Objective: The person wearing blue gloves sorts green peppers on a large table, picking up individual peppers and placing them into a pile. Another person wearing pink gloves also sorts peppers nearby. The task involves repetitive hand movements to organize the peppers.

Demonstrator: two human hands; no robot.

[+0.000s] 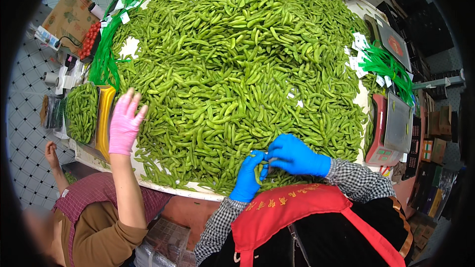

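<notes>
Both my hands wear blue gloves and meet low over the near edge of a table heaped with green soybean pods. My left hand has its fingers curled around a green pod. Just right of it and slightly higher is my right hand, its fingertips close to the left ones; a small pale thing, too blurred to name, shows between them. Whether the right fingers grip it cannot be told. Pods lie under and beyond both hands.
A co-worker's pink-gloved hand is at the left, by a yellow scale with a pod-filled tray. At the right stand a red scale and green mesh bags with white tags. Other people's hands are at the far edge.
</notes>
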